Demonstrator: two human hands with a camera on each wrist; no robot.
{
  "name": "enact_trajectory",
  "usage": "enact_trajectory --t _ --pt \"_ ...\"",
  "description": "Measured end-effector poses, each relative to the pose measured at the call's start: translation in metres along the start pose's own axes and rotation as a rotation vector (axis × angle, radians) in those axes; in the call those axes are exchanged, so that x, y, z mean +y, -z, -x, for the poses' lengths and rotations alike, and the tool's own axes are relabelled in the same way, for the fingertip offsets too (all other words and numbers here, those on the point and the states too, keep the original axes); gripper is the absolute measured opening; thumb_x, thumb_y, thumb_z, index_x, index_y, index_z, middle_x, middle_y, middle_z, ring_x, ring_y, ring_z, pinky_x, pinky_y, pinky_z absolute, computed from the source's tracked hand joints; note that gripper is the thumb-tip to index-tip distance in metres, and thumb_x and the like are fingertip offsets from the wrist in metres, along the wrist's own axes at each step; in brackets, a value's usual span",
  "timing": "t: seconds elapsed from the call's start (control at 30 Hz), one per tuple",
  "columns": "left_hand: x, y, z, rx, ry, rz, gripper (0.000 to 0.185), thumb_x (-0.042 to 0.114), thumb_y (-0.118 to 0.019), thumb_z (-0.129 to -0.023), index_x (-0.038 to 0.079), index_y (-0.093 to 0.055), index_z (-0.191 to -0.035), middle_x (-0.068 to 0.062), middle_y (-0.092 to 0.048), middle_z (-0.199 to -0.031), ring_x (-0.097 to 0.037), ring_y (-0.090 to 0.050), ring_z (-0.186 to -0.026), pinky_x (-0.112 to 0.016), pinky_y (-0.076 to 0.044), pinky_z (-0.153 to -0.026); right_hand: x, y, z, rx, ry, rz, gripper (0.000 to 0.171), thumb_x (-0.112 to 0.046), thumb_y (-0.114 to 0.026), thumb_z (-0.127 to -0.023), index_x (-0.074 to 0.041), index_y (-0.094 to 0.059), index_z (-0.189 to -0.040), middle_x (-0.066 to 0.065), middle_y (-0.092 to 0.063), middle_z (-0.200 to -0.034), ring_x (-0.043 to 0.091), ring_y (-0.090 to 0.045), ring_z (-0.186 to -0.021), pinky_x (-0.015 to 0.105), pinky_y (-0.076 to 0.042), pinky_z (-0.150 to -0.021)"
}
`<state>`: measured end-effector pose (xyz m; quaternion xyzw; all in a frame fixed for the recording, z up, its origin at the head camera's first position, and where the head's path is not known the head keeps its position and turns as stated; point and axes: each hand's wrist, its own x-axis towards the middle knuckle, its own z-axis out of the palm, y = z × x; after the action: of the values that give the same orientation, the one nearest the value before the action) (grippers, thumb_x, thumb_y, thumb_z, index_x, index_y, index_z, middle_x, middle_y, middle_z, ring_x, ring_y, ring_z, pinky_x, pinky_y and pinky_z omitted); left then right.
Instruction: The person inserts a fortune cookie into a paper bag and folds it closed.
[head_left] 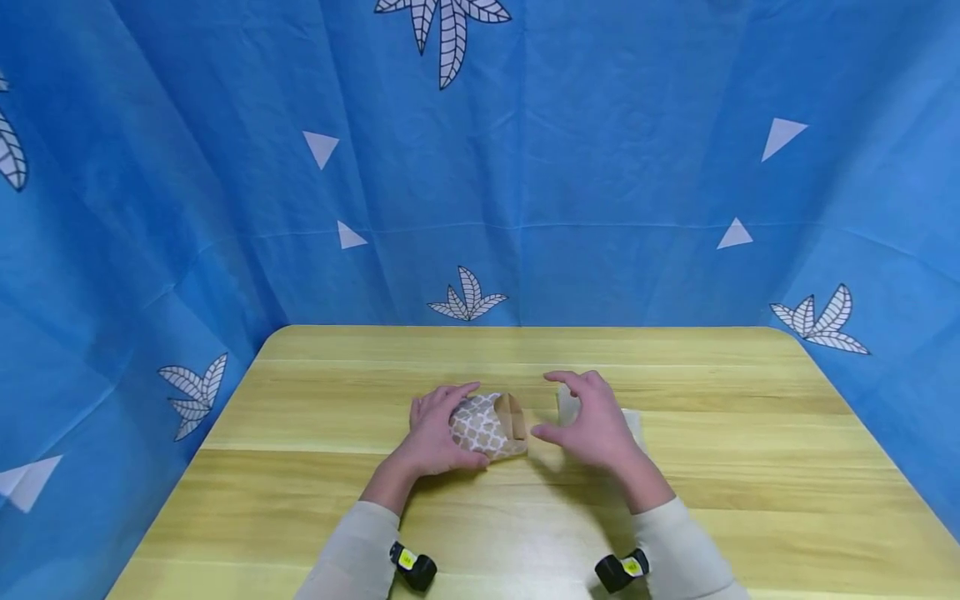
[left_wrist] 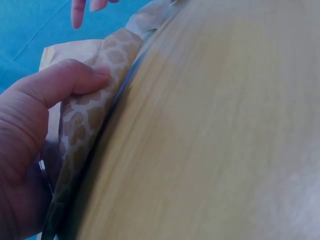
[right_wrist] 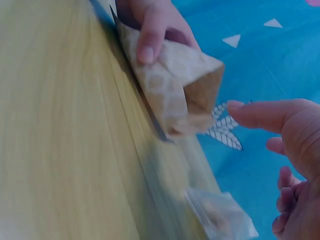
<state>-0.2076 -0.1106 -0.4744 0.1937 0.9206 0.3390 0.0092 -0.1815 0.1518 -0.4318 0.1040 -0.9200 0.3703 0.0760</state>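
A brown paper bag (head_left: 480, 427) with a white lattice pattern lies on its side near the middle of the table, its mouth gaping toward the right. My left hand (head_left: 433, 437) grips it from the left, thumb on the near side and fingers on the far side; in the left wrist view the thumb presses the patterned paper (left_wrist: 85, 117). Right of the mouth, my right hand (head_left: 597, 427) hovers with thumb and forefinger spread, holding nothing. Below it rests a small translucent packet (right_wrist: 220, 212), partly hidden by that hand in the head view; its contents are unclear.
The wooden table (head_left: 300, 500) has rounded far corners. A blue curtain (head_left: 600, 167) with white leaves and triangles hangs behind it and along both sides. A black wrist camera (head_left: 412, 568) is strapped to the left sleeve, another camera (head_left: 621, 572) to the right.
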Motion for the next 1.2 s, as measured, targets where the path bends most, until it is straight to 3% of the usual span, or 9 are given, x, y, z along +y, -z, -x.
enact_trajectory --t 0.23,0.67,1.2 --pt "0.000 0.002 0.000 0.000 0.002 -0.006 0.109 0.048 -0.087 -0.048 0.031 -0.037 -0.144 0.002 -0.041 -0.132 -0.025 -0.032 -0.125 -0.057 0.002 -0.107 0.019 0.013 0.000 -0.036 -0.035 0.079 0.095 -0.047 -0.087 -0.055 -0.031 -0.045 -0.137 0.011 -0.043 -0.106 0.024 -0.038 -0.092 0.036 -0.038 -0.070" --pt "-0.003 -0.001 -0.002 -0.004 0.013 -0.003 0.109 0.049 -0.087 -0.049 0.032 -0.036 -0.144 0.004 -0.041 -0.131 -0.024 -0.032 -0.125 -0.057 0.004 -0.107 0.046 0.026 0.004 -0.111 -0.097 0.183 0.109 -0.045 -0.090 -0.049 -0.027 -0.038 -0.143 0.010 -0.039 -0.115 0.028 -0.037 -0.101 0.046 -0.032 -0.078" --pt "-0.003 -0.002 -0.003 -0.008 0.006 -0.017 0.109 0.051 -0.086 -0.049 0.033 -0.035 -0.144 0.006 -0.043 -0.129 -0.022 -0.032 -0.125 -0.058 0.003 -0.106 0.058 0.023 0.004 -0.129 -0.141 0.205 0.100 -0.037 -0.091 -0.049 -0.020 -0.046 -0.137 0.013 -0.042 -0.113 0.032 -0.037 -0.098 0.044 -0.034 -0.073"
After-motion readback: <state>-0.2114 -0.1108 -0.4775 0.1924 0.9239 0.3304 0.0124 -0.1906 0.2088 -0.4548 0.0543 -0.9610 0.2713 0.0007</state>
